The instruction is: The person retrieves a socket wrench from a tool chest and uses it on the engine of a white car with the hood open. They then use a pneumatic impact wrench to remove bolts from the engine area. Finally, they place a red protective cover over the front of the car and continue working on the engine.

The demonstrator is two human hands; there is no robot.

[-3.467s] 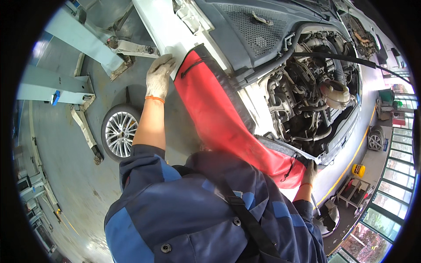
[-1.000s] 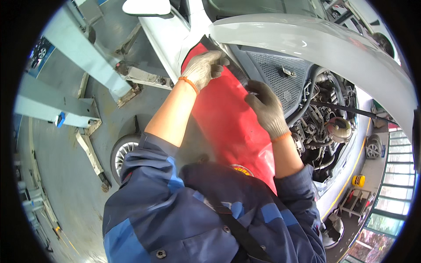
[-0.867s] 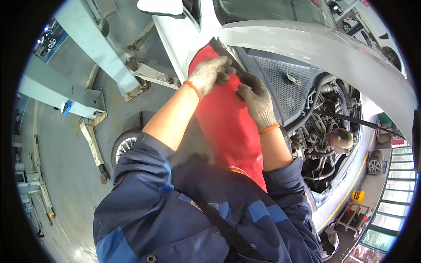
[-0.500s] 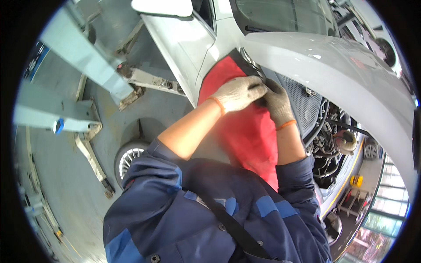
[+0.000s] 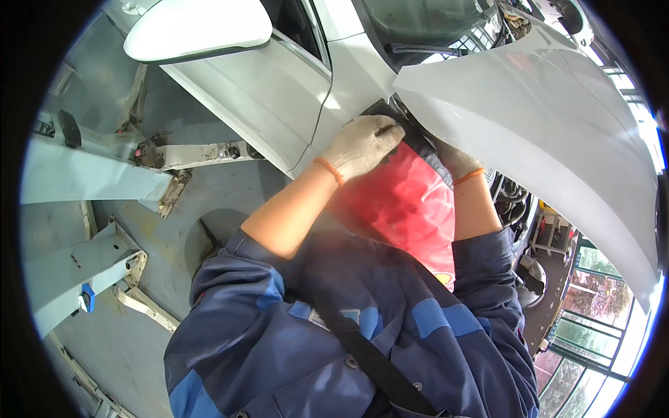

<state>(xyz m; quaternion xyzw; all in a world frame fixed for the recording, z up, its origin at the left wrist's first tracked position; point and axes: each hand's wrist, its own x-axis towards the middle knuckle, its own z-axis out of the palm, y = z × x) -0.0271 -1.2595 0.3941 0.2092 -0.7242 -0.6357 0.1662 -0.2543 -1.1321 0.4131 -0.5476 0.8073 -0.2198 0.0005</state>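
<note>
A red fender cover point(image 5: 408, 209) with a black edge strip point(image 5: 426, 155) hangs over the white car's front fender, in front of my body. My left hand point(image 5: 366, 145), in a pale knit glove with an orange cuff, is closed on the cover's upper part beside the black strip. Its thumb and fingers are pressed together. My right hand point(image 5: 458, 161), gloved the same way, reaches in at the far side of the strip, under the edge of the raised hood point(image 5: 529, 104). The hood hides its fingers, so their grip does not show.
The white side mirror point(image 5: 198, 28) juts out at the upper left, above the front door point(image 5: 258, 97). On the left stand pale lift posts point(image 5: 90, 167) with a lift arm point(image 5: 202, 155) reaching toward the car. Part of the engine bay point(image 5: 512, 202) shows right of my right forearm.
My hands have drawn apart: the right one has gone under the hood edge, the left stays at the cover. The view has shifted, bringing mirror and hood nearer.
</note>
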